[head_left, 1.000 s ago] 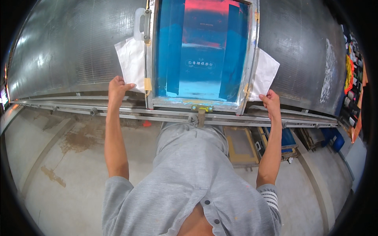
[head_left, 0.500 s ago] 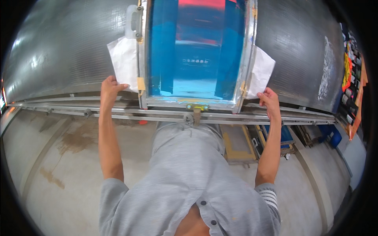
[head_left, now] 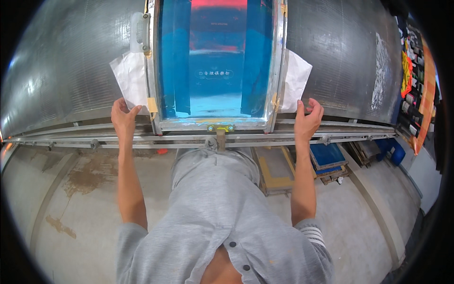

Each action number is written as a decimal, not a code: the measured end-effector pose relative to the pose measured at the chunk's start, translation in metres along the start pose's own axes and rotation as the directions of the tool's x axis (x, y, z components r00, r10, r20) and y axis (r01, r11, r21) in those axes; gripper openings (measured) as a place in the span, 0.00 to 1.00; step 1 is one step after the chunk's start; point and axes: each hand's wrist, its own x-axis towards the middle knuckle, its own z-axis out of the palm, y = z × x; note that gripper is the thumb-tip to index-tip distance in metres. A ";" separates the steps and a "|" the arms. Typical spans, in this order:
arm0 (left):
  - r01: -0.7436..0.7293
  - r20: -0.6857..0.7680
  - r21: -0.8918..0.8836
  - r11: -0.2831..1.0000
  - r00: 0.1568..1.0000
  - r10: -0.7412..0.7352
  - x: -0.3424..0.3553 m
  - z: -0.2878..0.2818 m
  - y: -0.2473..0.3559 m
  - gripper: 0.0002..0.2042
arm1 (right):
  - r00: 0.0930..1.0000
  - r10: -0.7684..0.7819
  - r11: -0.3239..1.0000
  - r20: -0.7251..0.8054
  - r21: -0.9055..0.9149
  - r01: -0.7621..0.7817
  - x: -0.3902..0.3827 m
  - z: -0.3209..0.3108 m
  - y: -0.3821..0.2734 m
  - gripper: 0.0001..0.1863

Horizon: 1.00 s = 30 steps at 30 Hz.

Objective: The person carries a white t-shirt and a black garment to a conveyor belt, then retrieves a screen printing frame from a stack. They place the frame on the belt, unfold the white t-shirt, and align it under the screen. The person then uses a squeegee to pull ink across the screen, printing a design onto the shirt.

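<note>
A screen printing frame [head_left: 276,71] with blue mesh [head_left: 215,97] lies on the dark metal table in front of me. White, creased material sticks out from under it on both sides, a left piece [head_left: 130,78] and a right piece [head_left: 297,78]; I cannot tell whether it is cloth or paper. My left hand [head_left: 124,118] is at the lower edge of the left piece, thumb and fingers apart. Beside the lower corner of the right piece, my right hand [head_left: 308,118] is raised with its thumb and curled fingers apart, holding nothing.
A metal rail [head_left: 250,141] runs along the table's near edge, with a clamp [head_left: 221,128] at the frame's lower middle. A pale handle-like bracket [head_left: 138,32] is on the frame's left side. More frames [head_left: 326,155] lie below at right. Colourful items [head_left: 407,78] line the far right.
Both hands have come off the white material, their thumbs and fingers parting from its lower corners. The frame and table appear further left in the view.
</note>
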 end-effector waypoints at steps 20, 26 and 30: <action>0.179 0.131 -0.468 0.866 0.982 -0.133 0.014 0.002 -0.019 0.18 | 0.983 -0.178 0.968 -0.045 0.169 0.183 -0.007 0.068 -0.057 0.22; 0.196 0.222 -0.402 0.894 0.969 -0.112 0.014 -0.007 -0.019 0.17 | 0.985 -0.169 0.968 -0.033 0.183 0.173 -0.010 0.066 -0.055 0.23; 0.171 0.249 -0.463 0.870 0.967 -0.058 0.021 -0.009 -0.025 0.17 | 0.988 -0.149 0.969 -0.032 0.195 0.152 -0.010 0.064 -0.058 0.23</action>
